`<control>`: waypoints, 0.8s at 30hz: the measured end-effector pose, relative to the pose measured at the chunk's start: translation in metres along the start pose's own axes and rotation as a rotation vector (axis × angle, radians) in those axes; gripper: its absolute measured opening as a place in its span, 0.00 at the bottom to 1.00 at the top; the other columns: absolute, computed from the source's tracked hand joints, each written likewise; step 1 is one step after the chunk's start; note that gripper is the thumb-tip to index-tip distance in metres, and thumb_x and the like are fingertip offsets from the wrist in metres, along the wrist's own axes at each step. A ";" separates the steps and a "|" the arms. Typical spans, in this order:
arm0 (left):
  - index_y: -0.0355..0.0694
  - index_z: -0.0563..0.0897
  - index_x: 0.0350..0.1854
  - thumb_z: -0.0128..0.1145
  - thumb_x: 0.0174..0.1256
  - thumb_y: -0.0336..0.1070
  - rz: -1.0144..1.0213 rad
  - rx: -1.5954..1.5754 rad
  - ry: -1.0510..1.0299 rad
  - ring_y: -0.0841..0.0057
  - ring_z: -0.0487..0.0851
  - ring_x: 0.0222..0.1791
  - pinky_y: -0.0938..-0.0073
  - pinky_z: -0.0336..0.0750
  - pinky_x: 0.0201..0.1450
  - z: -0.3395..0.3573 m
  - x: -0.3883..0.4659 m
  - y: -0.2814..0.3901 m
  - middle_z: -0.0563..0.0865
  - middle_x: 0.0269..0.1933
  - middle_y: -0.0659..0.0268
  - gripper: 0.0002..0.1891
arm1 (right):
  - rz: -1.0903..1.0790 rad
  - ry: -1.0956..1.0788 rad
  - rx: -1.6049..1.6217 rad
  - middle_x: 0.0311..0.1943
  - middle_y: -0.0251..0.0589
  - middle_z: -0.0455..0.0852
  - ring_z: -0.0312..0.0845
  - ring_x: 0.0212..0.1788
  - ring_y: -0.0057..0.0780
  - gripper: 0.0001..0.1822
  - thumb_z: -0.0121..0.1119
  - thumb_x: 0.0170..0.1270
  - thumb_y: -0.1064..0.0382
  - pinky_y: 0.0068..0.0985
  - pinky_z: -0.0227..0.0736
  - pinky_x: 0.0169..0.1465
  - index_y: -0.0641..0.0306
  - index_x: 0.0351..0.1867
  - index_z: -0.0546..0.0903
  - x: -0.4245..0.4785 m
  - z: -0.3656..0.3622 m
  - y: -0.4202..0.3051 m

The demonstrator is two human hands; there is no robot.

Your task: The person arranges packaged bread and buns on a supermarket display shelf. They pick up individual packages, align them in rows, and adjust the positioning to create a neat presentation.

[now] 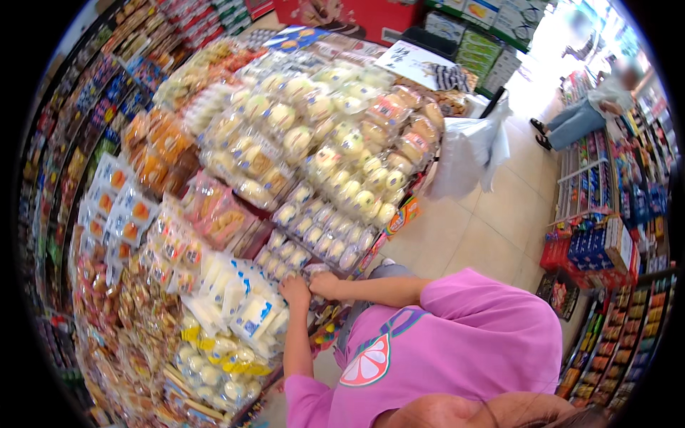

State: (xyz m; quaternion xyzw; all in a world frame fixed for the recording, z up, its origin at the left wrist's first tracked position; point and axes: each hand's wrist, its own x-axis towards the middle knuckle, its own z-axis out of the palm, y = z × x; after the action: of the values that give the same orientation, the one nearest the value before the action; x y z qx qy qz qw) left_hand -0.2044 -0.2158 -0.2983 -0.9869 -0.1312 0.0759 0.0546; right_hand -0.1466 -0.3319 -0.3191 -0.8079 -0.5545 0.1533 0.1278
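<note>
My left hand (295, 291) rests at the front edge of a heaped display, beside white bread packs (257, 316) with blue print. Close against it, my right hand (324, 284) has its fingers curled at a clear plastic wrapper (314, 269). Whether either hand grips a pack cannot be made out, since the fingertips are hidden. Just beyond both hands lie small wrapped cakes (282, 257) in clear packs. More rows of similar cakes (332, 230) are raised on a level behind them.
Bagged round buns (297, 112) cover the display's far part. A white plastic bag (465, 152) hangs at its right corner over the tiled floor (455, 230). Stocked shelves (85, 123) line the left. A person (588, 109) stands in the aisle at upper right, with another beyond.
</note>
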 end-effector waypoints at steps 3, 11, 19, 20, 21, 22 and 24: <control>0.44 0.82 0.36 0.57 0.57 0.38 -0.039 -0.062 -0.191 0.62 0.85 0.41 0.58 0.77 0.44 0.009 0.012 0.002 0.85 0.38 0.61 0.07 | -0.063 -0.043 -0.040 0.32 0.44 0.87 0.84 0.38 0.40 0.06 0.59 0.47 0.64 0.35 0.79 0.42 0.62 0.22 0.85 0.003 -0.008 0.006; 0.40 0.79 0.38 0.56 0.61 0.39 -0.041 -0.081 -0.059 0.61 0.84 0.44 0.60 0.78 0.43 0.003 0.019 -0.006 0.85 0.41 0.58 0.09 | -0.279 0.481 -0.114 0.22 0.36 0.84 0.81 0.32 0.38 0.05 0.60 0.44 0.62 0.35 0.75 0.34 0.56 0.17 0.84 0.017 -0.001 0.016; 0.36 0.79 0.41 0.61 0.57 0.38 -0.047 -0.264 -0.180 0.55 0.82 0.46 0.57 0.77 0.48 -0.025 0.005 -0.001 0.82 0.44 0.51 0.13 | -0.092 0.246 0.064 0.32 0.43 0.82 0.77 0.39 0.42 0.08 0.58 0.45 0.63 0.36 0.71 0.45 0.63 0.26 0.82 0.000 -0.010 0.011; 0.36 0.80 0.40 0.62 0.54 0.36 -0.043 -0.268 -0.188 0.55 0.81 0.48 0.56 0.77 0.48 -0.031 0.005 0.000 0.82 0.45 0.51 0.13 | -0.158 0.329 0.028 0.33 0.44 0.81 0.76 0.39 0.42 0.07 0.58 0.46 0.63 0.37 0.71 0.45 0.63 0.26 0.82 0.004 0.003 0.016; 0.38 0.81 0.40 0.59 0.56 0.35 -0.062 -0.256 -0.194 0.58 0.81 0.48 0.58 0.78 0.46 -0.038 0.000 0.002 0.82 0.45 0.54 0.11 | -0.178 0.292 0.043 0.33 0.44 0.79 0.75 0.41 0.42 0.07 0.57 0.47 0.63 0.38 0.70 0.46 0.62 0.26 0.82 0.006 0.001 0.015; 0.39 0.82 0.39 0.57 0.57 0.33 -0.062 -0.235 -0.191 0.61 0.81 0.49 0.60 0.79 0.45 -0.051 -0.003 0.007 0.81 0.45 0.57 0.09 | -0.169 0.289 0.037 0.33 0.43 0.79 0.75 0.42 0.41 0.07 0.57 0.47 0.63 0.38 0.70 0.46 0.62 0.27 0.82 0.008 0.005 0.017; 0.40 0.82 0.39 0.58 0.56 0.34 -0.079 -0.188 -0.127 0.63 0.80 0.48 0.61 0.77 0.45 -0.035 -0.008 0.010 0.80 0.45 0.59 0.09 | -0.183 0.308 0.008 0.34 0.43 0.79 0.74 0.42 0.41 0.08 0.57 0.48 0.63 0.38 0.70 0.46 0.62 0.30 0.81 0.007 0.005 0.017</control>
State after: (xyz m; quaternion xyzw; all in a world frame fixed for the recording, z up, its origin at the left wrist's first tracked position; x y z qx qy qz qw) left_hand -0.2033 -0.2306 -0.2641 -0.9750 -0.1796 0.1234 -0.0439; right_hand -0.1318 -0.3310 -0.3309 -0.7673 -0.5991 0.0175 0.2281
